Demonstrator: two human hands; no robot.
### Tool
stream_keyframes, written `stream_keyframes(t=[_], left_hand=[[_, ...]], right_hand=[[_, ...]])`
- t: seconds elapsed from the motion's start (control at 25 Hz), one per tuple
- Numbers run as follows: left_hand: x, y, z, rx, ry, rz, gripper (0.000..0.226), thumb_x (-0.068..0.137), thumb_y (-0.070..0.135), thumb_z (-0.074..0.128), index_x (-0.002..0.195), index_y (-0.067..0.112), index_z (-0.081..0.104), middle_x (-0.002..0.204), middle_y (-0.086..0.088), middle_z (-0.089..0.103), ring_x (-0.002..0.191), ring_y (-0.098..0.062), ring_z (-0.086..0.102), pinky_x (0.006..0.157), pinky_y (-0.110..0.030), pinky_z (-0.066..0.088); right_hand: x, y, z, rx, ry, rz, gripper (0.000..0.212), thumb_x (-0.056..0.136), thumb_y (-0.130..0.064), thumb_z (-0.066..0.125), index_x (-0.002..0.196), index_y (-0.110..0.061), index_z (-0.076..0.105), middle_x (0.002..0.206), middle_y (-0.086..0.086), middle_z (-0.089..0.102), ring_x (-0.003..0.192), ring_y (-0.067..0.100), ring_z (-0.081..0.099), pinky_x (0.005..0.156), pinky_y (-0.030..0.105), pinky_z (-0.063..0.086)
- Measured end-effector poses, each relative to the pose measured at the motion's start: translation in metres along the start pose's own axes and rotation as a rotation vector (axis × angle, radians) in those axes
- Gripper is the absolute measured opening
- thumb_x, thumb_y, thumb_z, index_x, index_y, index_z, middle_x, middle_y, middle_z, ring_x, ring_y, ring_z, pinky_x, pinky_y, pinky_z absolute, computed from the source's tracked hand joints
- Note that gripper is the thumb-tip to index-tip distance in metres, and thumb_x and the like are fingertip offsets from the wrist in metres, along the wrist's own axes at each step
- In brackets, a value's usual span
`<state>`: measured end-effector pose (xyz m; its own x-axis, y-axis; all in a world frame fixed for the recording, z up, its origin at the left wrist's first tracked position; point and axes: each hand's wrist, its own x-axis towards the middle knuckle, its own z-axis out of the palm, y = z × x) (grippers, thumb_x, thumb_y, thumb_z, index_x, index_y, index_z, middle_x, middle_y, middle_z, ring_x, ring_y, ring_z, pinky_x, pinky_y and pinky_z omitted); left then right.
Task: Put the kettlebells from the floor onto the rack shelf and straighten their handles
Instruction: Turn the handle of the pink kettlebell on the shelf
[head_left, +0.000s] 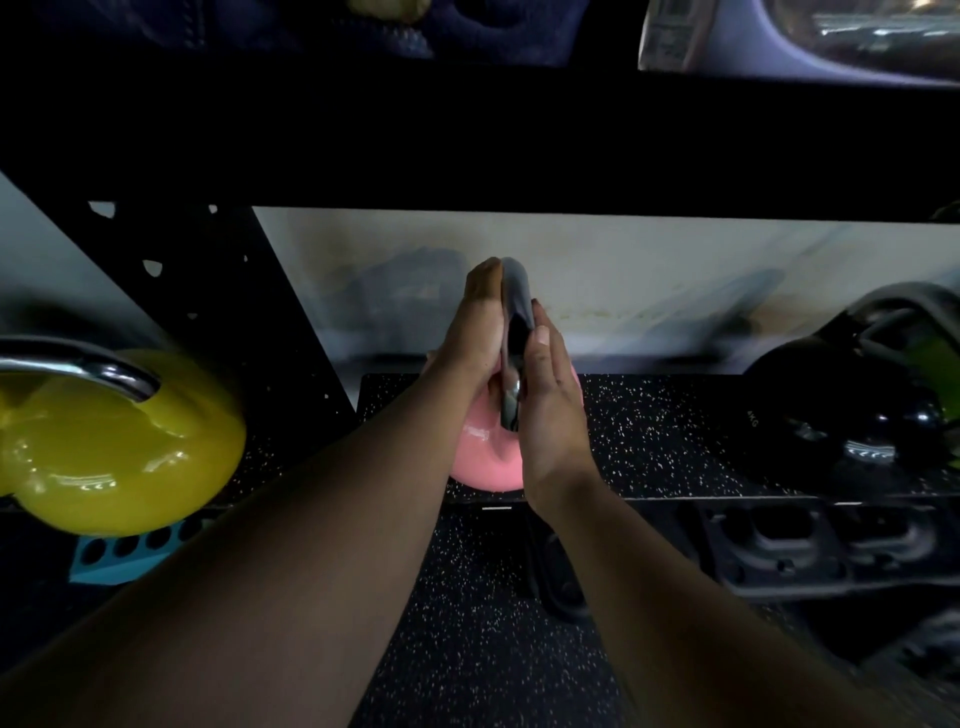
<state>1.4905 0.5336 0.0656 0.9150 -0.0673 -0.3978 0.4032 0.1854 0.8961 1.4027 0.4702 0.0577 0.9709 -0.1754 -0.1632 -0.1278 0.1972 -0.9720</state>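
A pink kettlebell (480, 457) with a dark metal handle (515, 332) stands on the speckled black rack shelf (649, 436), in the middle. My left hand (480, 322) grips the handle from the left. Pressed against the handle's right side is my right hand (548, 395), fingers flat along it. The handle points edge-on toward me. A yellow kettlebell (119, 447) with a chrome handle sits on the shelf at the left. A black kettlebell (852, 410) sits at the right.
A thick black shelf beam (467, 140) runs overhead, with more equipment above it. A black rack upright (208, 291) stands at the left. Speckled rubber floor (483, 623) lies below, with a blue block (124, 551) and black plates (810, 545) on it.
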Motion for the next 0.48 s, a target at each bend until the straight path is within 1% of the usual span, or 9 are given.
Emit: stream_keyframes(t=[0.08, 0.12, 0.16, 0.2, 0.24, 0.32, 0.4, 0.44, 0.48], left_hand=[[0.003, 0.004, 0.002, 0.029, -0.011, -0.024, 0.065, 0.1, 0.053, 0.027, 0.129, 0.002, 0.054, 0.119, -0.027, 0.061, 0.115, -0.031, 0.059, 0.099, -0.039, 0.045], [0.003, 0.005, 0.002, 0.037, -0.021, -0.043, 0.065, 0.101, 0.051, 0.025, 0.124, -0.002, 0.055, 0.115, -0.03, 0.06, 0.116, -0.031, 0.057, 0.1, -0.039, 0.043], [0.003, 0.005, 0.002, 0.033, -0.03, -0.061, 0.064, 0.102, 0.049, 0.023, 0.113, -0.004, 0.058, 0.105, -0.03, 0.059, 0.111, -0.03, 0.056, 0.1, -0.038, 0.042], [0.004, 0.005, 0.003, 0.023, -0.029, -0.07, 0.061, 0.103, 0.047, 0.023, 0.101, -0.002, 0.059, 0.098, -0.028, 0.057, 0.105, -0.029, 0.055, 0.098, -0.037, 0.043], [0.002, 0.004, 0.003, 0.009, -0.024, -0.063, 0.058, 0.102, 0.048, 0.025, 0.096, 0.001, 0.059, 0.094, -0.025, 0.056, 0.1, -0.028, 0.055, 0.092, -0.036, 0.045], [-0.001, 0.006, 0.005, -0.014, 0.001, -0.037, 0.056, 0.102, 0.048, 0.027, 0.09, 0.004, 0.06, 0.086, -0.019, 0.057, 0.089, -0.026, 0.058, 0.081, -0.034, 0.047], [-0.005, 0.01, 0.008, 0.0, -0.006, -0.056, 0.054, 0.104, 0.044, 0.025, 0.077, 0.007, 0.054, 0.081, -0.015, 0.053, 0.091, -0.026, 0.055, 0.084, -0.034, 0.048], [-0.006, 0.011, 0.008, 0.013, -0.018, -0.054, 0.055, 0.104, 0.044, 0.025, 0.081, 0.004, 0.056, 0.084, -0.016, 0.055, 0.094, -0.026, 0.054, 0.09, -0.036, 0.047], [-0.007, 0.008, 0.007, 0.019, -0.025, -0.036, 0.058, 0.103, 0.046, 0.027, 0.096, 0.0, 0.06, 0.094, -0.017, 0.058, 0.098, -0.025, 0.054, 0.094, -0.036, 0.045]], right_hand=[[-0.001, 0.0, 0.002, -0.006, -0.015, -0.003, 0.041, 0.103, -0.047, 0.034, 0.142, -0.044, 0.044, 0.113, -0.038, 0.054, 0.102, -0.024, 0.051, 0.085, 0.004, 0.043], [-0.001, 0.001, 0.002, 0.001, -0.022, -0.006, 0.041, 0.103, -0.047, 0.034, 0.143, -0.043, 0.043, 0.114, -0.038, 0.053, 0.101, -0.026, 0.05, 0.083, 0.003, 0.042], [-0.001, 0.002, 0.002, 0.001, -0.023, -0.013, 0.042, 0.103, -0.046, 0.033, 0.145, -0.041, 0.041, 0.114, -0.039, 0.051, 0.098, -0.029, 0.049, 0.08, -0.001, 0.041], [-0.002, 0.002, 0.001, -0.012, -0.022, -0.028, 0.044, 0.104, -0.045, 0.033, 0.146, -0.039, 0.04, 0.115, -0.039, 0.05, 0.095, -0.033, 0.048, 0.076, -0.004, 0.039], [-0.002, 0.002, 0.001, -0.031, -0.023, -0.041, 0.045, 0.104, -0.046, 0.032, 0.147, -0.038, 0.039, 0.118, -0.038, 0.049, 0.093, -0.036, 0.045, 0.075, -0.006, 0.036], [-0.002, 0.003, 0.0, -0.055, -0.031, -0.046, 0.046, 0.103, -0.049, 0.03, 0.147, -0.04, 0.037, 0.129, -0.031, 0.049, 0.095, -0.037, 0.043, 0.076, -0.008, 0.034], [-0.003, 0.003, -0.002, -0.08, -0.036, -0.049, 0.046, 0.102, -0.052, 0.029, 0.146, -0.043, 0.037, 0.14, -0.022, 0.048, 0.102, -0.031, 0.044, 0.08, -0.006, 0.035], [-0.003, 0.002, -0.003, -0.091, -0.046, -0.046, 0.046, 0.102, -0.053, 0.028, 0.146, -0.044, 0.036, 0.144, -0.019, 0.048, 0.106, -0.026, 0.046, 0.083, -0.005, 0.036], [-0.004, 0.002, -0.004, -0.104, -0.058, -0.042, 0.046, 0.102, -0.054, 0.027, 0.146, -0.045, 0.035, 0.145, -0.017, 0.048, 0.112, -0.02, 0.047, 0.086, -0.003, 0.037]])
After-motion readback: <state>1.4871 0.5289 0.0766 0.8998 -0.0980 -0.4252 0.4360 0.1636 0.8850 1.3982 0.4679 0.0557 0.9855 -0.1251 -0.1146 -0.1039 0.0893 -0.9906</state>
